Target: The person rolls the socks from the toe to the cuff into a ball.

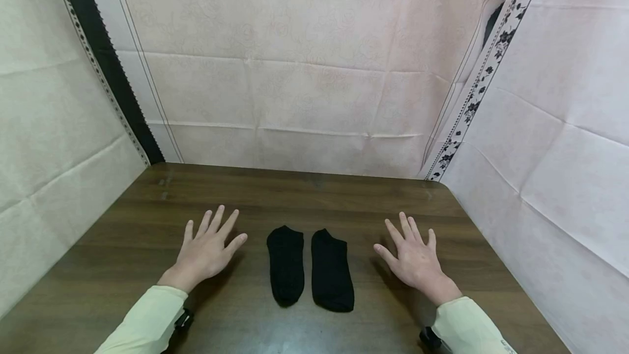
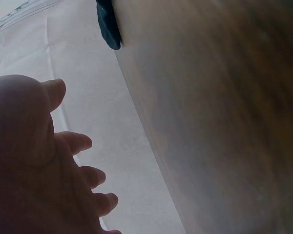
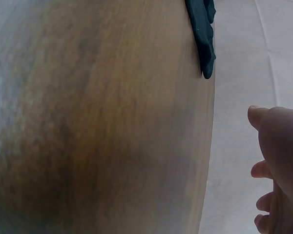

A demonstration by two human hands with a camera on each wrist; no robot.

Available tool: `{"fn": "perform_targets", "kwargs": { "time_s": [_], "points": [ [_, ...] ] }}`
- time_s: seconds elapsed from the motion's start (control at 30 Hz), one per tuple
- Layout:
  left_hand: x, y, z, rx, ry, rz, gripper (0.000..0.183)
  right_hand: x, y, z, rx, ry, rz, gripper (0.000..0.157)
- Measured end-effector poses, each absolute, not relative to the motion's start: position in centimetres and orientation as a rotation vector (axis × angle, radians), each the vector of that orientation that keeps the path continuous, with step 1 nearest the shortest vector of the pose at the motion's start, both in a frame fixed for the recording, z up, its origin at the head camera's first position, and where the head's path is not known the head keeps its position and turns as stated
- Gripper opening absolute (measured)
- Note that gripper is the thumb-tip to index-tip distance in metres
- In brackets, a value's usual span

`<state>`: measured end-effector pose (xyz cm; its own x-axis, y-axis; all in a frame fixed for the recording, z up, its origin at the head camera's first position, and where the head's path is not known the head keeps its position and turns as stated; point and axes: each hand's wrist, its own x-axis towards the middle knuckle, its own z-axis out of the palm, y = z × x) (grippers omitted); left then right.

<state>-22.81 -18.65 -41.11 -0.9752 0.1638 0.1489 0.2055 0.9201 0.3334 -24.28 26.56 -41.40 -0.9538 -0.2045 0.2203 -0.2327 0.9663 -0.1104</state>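
- Find two black socks, left sock [image 1: 286, 266] and right sock [image 1: 333, 271], lying flat side by side on the brown wooden surface [image 1: 231, 316], with only a narrow gap between.
- See left hand [image 1: 203, 253] out to the left of the pair, palm down, fingers spread apart, holding nothing.
- See right hand [image 1: 415, 260] out to the right, likewise palm down, fingers apart and holding nothing, well clear of the fabric.
- Judge both hands as raised, from the shadows on the surface; cannot tell exactly how high.
- Watch for skidding: likely to push a sock along the smooth-looking wood when coming in from the side with too little downward pressure.
- Beware of pinching only the top layer, from a shallow grip on thin, flat cloth.
- Beware of nudging or bunching the neighbouring sock, because of that narrow gap.
- Could also snag on the dark wrist device [image 1: 184, 319] when reaching low.
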Motion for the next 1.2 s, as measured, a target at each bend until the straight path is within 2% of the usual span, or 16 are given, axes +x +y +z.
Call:
{"fn": "perform_targets", "kwargs": {
  "time_s": [0.3,1.2],
  "points": [
    [-22.88,-18.49,-41.36,-0.296,-2.967,-0.529,0.073,-24.17,26.41,-41.35,0.327,-2.915,0.204,0.079],
    [-23.12,-17.75,-41.44,-0.316,-2.962,-0.525,0.077,-23.97,25.92,-42.00,0.363,-2.884,0.326,0.075]
  ]
}}
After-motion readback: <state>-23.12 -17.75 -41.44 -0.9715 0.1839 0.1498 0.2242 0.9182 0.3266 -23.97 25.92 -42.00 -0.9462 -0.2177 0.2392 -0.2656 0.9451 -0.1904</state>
